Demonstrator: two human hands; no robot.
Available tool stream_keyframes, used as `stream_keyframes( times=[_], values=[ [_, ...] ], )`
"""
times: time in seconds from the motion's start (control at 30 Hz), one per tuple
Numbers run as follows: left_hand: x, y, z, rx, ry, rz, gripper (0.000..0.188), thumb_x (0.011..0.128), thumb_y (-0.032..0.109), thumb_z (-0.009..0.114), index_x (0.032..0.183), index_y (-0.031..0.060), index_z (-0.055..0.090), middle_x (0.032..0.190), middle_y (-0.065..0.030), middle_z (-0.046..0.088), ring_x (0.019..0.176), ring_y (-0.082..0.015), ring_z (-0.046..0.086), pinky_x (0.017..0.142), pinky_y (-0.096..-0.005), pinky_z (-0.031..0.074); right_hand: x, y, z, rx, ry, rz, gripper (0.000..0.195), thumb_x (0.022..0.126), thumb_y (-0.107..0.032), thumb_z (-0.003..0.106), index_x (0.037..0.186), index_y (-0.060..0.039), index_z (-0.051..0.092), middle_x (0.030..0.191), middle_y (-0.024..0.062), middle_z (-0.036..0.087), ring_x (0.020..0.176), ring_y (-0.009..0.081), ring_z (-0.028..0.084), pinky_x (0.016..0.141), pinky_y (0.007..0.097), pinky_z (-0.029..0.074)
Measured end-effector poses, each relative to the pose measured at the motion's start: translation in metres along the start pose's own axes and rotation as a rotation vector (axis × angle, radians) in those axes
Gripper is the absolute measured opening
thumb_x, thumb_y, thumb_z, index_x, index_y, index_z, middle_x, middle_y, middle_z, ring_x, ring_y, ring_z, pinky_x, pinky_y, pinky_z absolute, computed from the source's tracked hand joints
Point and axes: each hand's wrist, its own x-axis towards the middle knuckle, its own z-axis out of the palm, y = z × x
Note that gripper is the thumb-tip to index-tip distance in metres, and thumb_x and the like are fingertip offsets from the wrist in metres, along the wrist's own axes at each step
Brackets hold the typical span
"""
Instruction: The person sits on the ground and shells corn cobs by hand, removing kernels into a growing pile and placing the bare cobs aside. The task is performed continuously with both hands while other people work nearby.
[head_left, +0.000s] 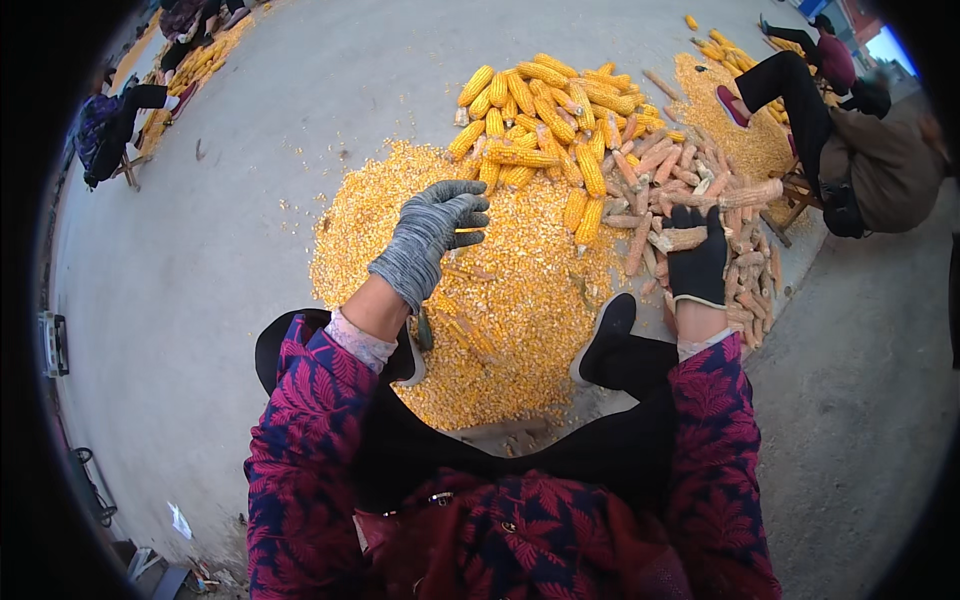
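Note:
My left hand (442, 225), in a grey knitted glove, is held over the heap of loose corn kernels (525, 300). Its fingers are apart and slightly bent, and I see nothing in them. A black glove with a pale cuff covers my right hand (697, 262), over the pile of bare corn cobs (750, 262). One stripped cob (679, 239) lies across that hand, by the fingers; how firmly it is gripped is hard to see. Beyond the kernels are stacked yellow ears of corn (540, 112). Partly shelled ears (461, 330) lie among the kernels between my feet.
My dark shoes (609, 334) flank the kernel heap. At right, a person in dark trousers (780, 82) sits on a low wooden stool (795, 199) near more kernels. Other people sit by corn at upper left. A dark green object (424, 330) lies beside my left shoe.

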Motion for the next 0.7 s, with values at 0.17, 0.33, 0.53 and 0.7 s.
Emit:
stream_keyframes(
  times=[0.17, 0.33, 0.53, 0.7],
  values=[
    [-0.001, 0.016, -0.004, -0.067, 0.027, 0.057, 0.027, 0.089, 0.014, 0.052, 0.113, 0.0033, 0.057, 0.096, -0.0088, 0.063, 0.083, -0.0159, 0.063, 0.072, -0.0287, 0.055, -0.045, 0.114, -0.004, -0.689, -0.270, 0.457, 0.026, 0.084, -0.025, 0.059, 0.098, -0.0035, 0.061, 0.086, 0.0071, 0.063, 0.088, 0.0221, 0.062, 0.074, 0.0360, 0.049],
    [-0.012, 0.020, -0.007, -0.139, -0.027, 0.062, 0.027, 0.089, 0.014, 0.053, 0.112, 0.0014, 0.057, 0.098, -0.0092, 0.062, 0.085, -0.0165, 0.062, 0.075, -0.0296, 0.054, -0.054, 0.197, -0.009, -1.934, -0.838, 0.034, 0.035, 0.075, -0.038, 0.062, 0.094, -0.0081, 0.064, 0.091, 0.0141, 0.064, 0.087, 0.0310, 0.061, 0.077, 0.0407, 0.048],
    [-0.023, 0.035, -0.012, -0.117, -0.044, 0.095, 0.030, 0.090, 0.016, 0.052, 0.115, 0.0005, 0.055, 0.100, -0.0087, 0.062, 0.088, -0.0159, 0.061, 0.078, -0.0293, 0.052, -0.027, 0.290, -0.021, -1.948, -0.751, -0.157, 0.040, 0.077, -0.032, 0.061, 0.109, -0.0099, 0.057, 0.104, 0.0118, 0.062, 0.096, 0.0297, 0.059, 0.082, 0.0407, 0.046],
    [-0.028, 0.039, -0.034, -0.168, -0.052, 0.116, 0.033, 0.091, 0.019, 0.049, 0.118, -0.0002, 0.053, 0.102, -0.0088, 0.061, 0.091, -0.0156, 0.060, 0.082, -0.0296, 0.050, -0.028, 0.335, -0.014, -2.139, -0.476, -0.155, 0.037, 0.077, -0.027, 0.062, 0.107, -0.0089, 0.051, 0.090, 0.0126, 0.060, 0.084, 0.0350, 0.061, 0.074, 0.0441, 0.049]
  ],
)
